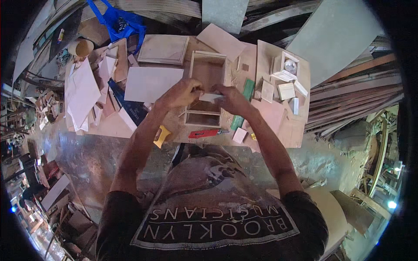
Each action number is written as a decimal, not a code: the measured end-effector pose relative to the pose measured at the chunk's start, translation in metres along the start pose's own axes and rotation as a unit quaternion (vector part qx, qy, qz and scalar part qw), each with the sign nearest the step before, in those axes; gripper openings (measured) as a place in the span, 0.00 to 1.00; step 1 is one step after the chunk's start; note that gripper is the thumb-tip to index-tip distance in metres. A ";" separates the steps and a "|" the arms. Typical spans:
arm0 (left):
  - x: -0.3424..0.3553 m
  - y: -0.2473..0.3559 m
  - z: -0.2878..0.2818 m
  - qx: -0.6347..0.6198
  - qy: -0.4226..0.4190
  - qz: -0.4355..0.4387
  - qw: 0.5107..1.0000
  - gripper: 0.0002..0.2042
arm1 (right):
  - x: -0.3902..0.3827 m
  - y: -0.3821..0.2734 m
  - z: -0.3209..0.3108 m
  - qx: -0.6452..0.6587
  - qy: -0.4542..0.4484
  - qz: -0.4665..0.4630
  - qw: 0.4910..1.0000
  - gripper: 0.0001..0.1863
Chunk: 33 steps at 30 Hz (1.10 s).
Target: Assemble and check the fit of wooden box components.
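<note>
Over an open wooden box (189,71) in the middle of the workbench, both my hands are close together. My right hand (233,100) grips a small, pale flat wood piece (210,97) by its right end. Its fingers are closed on it. My left hand (185,92) is closed in a pinch just at the piece's left end; what lies between those fingertips is hidden. A crosswise divider (203,112) splits off the box's near part. In front of the box lies a red utility knife (204,133).
A yellow-handled saw (162,136) lies left of the knife, and a green strip (248,89) to the right. Flat panels (152,82), wood offcuts (286,91) and a small wooden box with a silvery ball (290,66) surround the work. A blue bag (122,24) hangs behind.
</note>
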State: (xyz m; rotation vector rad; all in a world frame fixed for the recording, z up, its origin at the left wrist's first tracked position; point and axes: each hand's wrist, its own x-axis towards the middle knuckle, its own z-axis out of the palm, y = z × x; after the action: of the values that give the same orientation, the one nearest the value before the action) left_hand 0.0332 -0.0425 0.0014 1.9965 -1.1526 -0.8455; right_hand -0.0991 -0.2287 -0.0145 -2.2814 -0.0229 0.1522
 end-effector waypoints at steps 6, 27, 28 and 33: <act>-0.020 -0.018 0.018 0.229 -0.003 0.068 0.971 0.08 | -0.013 -0.005 0.031 -0.023 -0.008 -0.017 1.000 0.20; -0.040 -0.057 0.033 0.286 0.019 0.080 0.955 0.08 | -0.057 0.026 0.051 -0.017 0.111 -0.015 0.994 0.14; -0.040 -0.058 0.034 0.285 0.019 0.081 0.955 0.08 | -0.057 0.025 0.051 0.000 0.107 -0.014 0.994 0.15; -0.038 -0.058 0.034 0.273 0.008 0.081 0.959 0.08 | -0.063 0.033 0.059 0.009 0.151 -0.041 0.988 0.18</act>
State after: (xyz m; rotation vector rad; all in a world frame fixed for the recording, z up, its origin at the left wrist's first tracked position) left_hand 0.0175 0.0056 -0.0566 2.2853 -1.6477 -0.4519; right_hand -0.1694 -0.2103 -0.0714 -2.2589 0.0423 -0.2349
